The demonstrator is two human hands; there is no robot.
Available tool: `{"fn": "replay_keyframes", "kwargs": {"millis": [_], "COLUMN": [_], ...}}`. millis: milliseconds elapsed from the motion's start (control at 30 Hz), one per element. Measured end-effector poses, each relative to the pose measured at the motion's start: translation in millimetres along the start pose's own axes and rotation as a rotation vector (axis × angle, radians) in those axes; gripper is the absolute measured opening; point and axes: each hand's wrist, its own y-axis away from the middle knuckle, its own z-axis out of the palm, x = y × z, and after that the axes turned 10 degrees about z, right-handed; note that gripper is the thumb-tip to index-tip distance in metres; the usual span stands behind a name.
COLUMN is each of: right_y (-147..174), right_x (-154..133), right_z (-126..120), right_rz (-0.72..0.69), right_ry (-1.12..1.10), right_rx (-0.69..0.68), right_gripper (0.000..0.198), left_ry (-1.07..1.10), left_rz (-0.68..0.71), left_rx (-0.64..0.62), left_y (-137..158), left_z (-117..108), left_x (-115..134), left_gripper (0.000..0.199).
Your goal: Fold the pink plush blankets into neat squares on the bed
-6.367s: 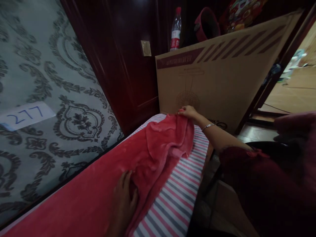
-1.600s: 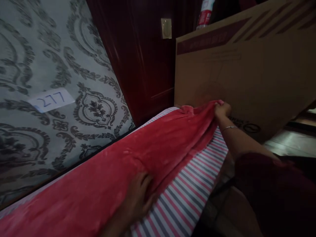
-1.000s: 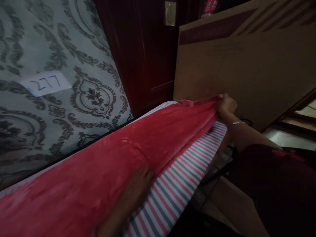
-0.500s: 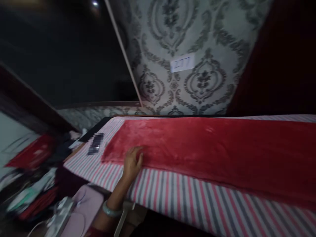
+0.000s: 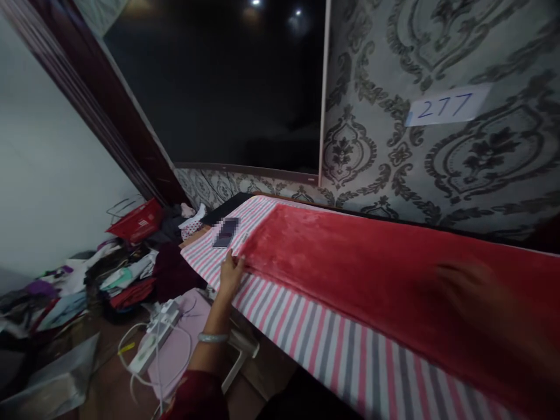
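Observation:
A long piece of red plush fabric (image 5: 341,251) lies flat, with its layers showing along the near edge. It rests on a pink, grey and white striped cover (image 5: 301,326) spread over a board or table. My left hand (image 5: 231,277), with a bangle on the wrist, is at the fabric's near left corner, thumb and fingers apart. My right hand (image 5: 475,291) is over the right part of the fabric, smeared by motion, so its fingers cannot be made out. Left of the fabric is a dark, pixelated flat object (image 5: 226,233).
Behind stand a large black screen (image 5: 227,87) and a patterned wall with a paper label (image 5: 448,106) reading 277. At floor level on the left are a power strip (image 5: 155,338) with cables, clothing piles (image 5: 131,277) and a red basket (image 5: 139,221).
The view has turned left. My left hand has moved from the fabric's near edge to its left corner. My right hand has come into view over the fabric.

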Motion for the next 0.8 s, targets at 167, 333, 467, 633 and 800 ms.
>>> {"fn": "replay_keyframes", "kwargs": {"millis": [167, 333, 467, 633, 800], "right_y": [-35, -94, -142, -192, -228], "right_x": [-76, -118, -136, -168, -189], "right_z": [69, 126, 174, 226, 259], "right_rz": [-0.225, -0.191, -0.114, -0.077, 0.000], "right_ry": [-0.208, -0.309, -0.300, -0.256, -0.186], "right_rx": [-0.201, -0.256, -0.256, -0.257, -0.361], "right_gripper": [0.037, 0.033, 0.033, 0.042, 0.056], "left_ry": [-0.005, -0.109, -0.164, -0.220, -0.269], "left_rz": [-0.017, -0.030, -0.059, -0.070, -0.066], "left_rx": [-0.054, -0.078, -0.016, -0.012, -0.088], "left_y": [-18, -19, -10, -1, -1], "left_z": [-3, 2, 11, 16, 13], "left_x": [-5, -7, -10, -11, -3], "left_gripper": [0.041, 0.034, 0.019, 0.019, 0.030]}}
